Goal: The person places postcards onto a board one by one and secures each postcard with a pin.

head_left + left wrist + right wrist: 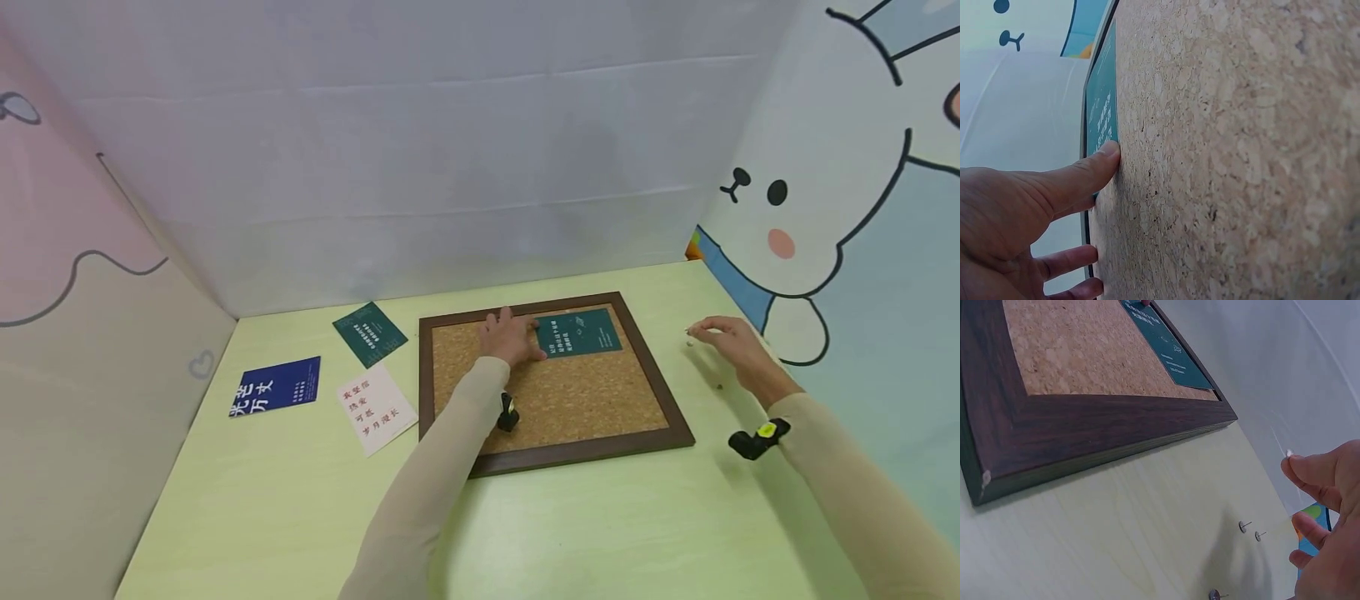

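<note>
A dark green card [581, 332] with white print lies at the upper right of a cork board [570, 400] in a dark brown wooden frame. My left hand [510, 336] rests at the card's left end, its thumb [1109, 149] pressing on the card's lower corner and the other fingers spread over the cork. To the right of the board, my right hand [735, 346] is raised above the table. Between its thumb and index finger it pinches a small thumbtack [1289, 454], mostly covered by the fingertips.
Several thumbtacks [1243, 526] lie point-up on the table [570, 533] right of the board. Left of the board are another green card [371, 334], a blue card [277, 387] and a pale pink card [377, 408]. A white curtain [450, 167] hangs behind the table.
</note>
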`<state>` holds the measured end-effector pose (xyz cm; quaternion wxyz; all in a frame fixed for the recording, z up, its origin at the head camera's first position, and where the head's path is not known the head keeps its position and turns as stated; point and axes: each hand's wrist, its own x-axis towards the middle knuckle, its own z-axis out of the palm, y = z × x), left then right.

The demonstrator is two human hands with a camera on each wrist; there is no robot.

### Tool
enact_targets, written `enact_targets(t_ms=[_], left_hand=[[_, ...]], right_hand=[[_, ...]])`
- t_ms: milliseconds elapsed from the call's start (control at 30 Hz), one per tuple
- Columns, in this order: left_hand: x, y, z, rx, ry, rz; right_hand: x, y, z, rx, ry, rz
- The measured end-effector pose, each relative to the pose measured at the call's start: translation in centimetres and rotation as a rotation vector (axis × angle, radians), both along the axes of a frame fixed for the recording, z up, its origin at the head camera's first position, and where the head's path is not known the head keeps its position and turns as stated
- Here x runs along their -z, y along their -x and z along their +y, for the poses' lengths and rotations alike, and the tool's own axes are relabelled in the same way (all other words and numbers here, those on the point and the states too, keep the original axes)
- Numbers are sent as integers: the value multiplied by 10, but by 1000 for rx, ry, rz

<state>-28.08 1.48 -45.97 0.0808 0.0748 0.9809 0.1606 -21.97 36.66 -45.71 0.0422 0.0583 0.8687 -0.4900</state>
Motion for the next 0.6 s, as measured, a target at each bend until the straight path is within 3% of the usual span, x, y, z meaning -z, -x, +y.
enact_targets(t_ms=[233,600], left_hand=[[1,0,1,3,16,-13],[-1,1,2,-2,15,-9]], right_hand=[[3,12,-10,-23,31,-14],[-4,47,-43,-44,41,-76]])
